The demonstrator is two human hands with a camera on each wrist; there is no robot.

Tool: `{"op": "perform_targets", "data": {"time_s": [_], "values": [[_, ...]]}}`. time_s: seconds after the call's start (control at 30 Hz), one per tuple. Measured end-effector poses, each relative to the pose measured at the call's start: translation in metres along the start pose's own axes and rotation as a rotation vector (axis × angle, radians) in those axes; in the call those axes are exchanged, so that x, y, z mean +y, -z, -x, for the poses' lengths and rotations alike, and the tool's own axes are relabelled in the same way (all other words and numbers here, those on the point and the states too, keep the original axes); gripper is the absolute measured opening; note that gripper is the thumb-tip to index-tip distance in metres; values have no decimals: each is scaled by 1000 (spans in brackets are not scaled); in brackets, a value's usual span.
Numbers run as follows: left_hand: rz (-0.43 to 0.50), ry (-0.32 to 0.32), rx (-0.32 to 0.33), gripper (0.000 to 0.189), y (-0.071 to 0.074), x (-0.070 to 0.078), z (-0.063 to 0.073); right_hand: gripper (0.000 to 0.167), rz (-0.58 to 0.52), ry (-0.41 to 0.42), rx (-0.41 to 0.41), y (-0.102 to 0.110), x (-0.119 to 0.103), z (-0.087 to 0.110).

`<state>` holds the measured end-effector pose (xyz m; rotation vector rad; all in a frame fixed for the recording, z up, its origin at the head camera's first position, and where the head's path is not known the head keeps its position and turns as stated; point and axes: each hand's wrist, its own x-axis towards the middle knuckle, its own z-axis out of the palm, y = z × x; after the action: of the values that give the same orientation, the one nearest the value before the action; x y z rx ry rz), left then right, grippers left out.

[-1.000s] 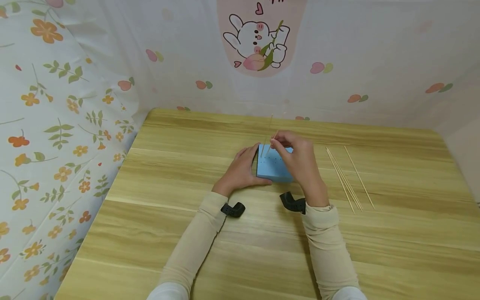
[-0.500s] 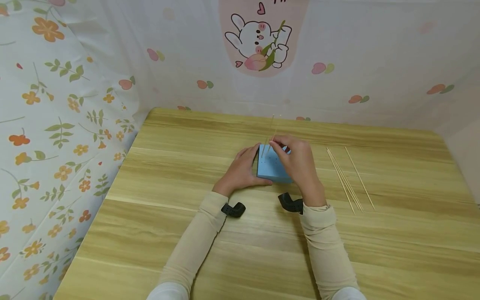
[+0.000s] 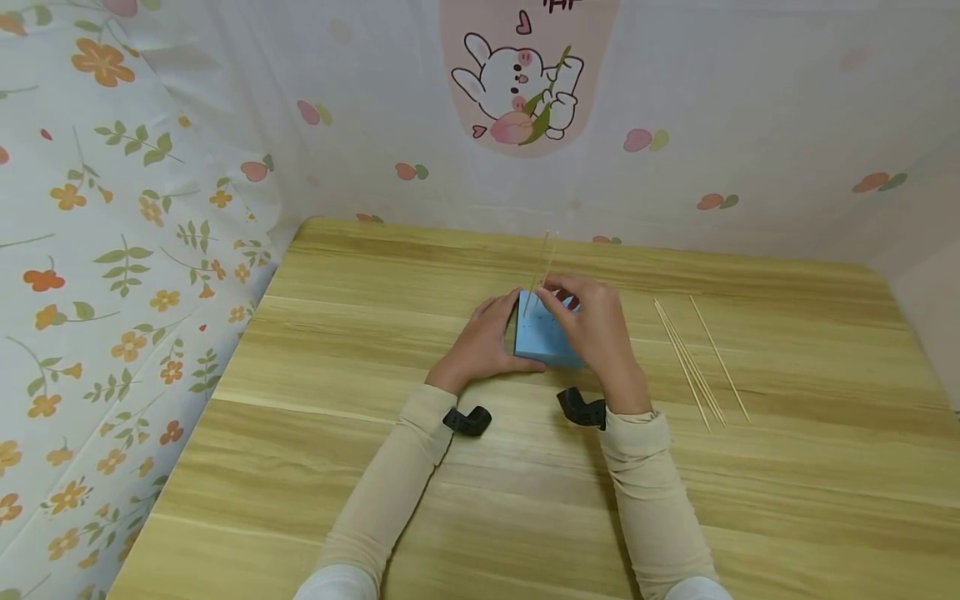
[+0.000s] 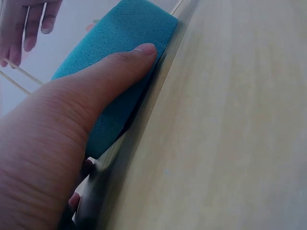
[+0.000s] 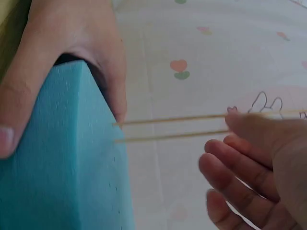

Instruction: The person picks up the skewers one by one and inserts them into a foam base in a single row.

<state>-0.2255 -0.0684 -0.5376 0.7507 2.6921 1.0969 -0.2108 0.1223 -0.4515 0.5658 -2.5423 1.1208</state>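
My left hand [image 3: 487, 337] grips a blue foam block [image 3: 536, 340], its thumb along the near side and fingers around the left side. Rows of small holes mark the block's top. One thin wooden skewer [image 5: 172, 119] stands in the top near the far left corner. Just right of it, my right hand [image 3: 596, 321] pinches a second skewer [image 5: 172, 136] between thumb and index finger, the other fingers loosely bent. That skewer is nearly upright, its lower end at the block's top; how deep it sits cannot be seen. The right hand covers the block's right part.
Several loose skewers [image 3: 686, 358] lie in a narrow bunch on the wooden table [image 3: 337, 350], right of the block. One separate skewer [image 3: 720, 358] lies beside them. A patterned cloth [image 3: 337, 125] hangs behind the table. A black wrist mount [image 3: 468, 421] sits on each sleeve.
My right hand has moved slightly left and down, and the pinched skewer has gone from leaning right to nearly upright. The left hand and block have hardly moved.
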Motion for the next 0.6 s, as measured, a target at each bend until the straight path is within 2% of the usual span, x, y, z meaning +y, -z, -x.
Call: {"op": "perform_targets", "data": {"time_s": [0.17,0.3,0.5,0.6], "values": [[-2,4,0,128,-2,-1,-1,23,26,-78,-67,13,5,6],[13,18,9,130,-3,0,-2,20,70,-139,-98,32,22,18],[17,37,-8,131,-2,1,-1,18,175,-233,-94,73,59,52],[18,45,-12,131,-3,1,0,19,235,-308,-106,96,77,72]]}}
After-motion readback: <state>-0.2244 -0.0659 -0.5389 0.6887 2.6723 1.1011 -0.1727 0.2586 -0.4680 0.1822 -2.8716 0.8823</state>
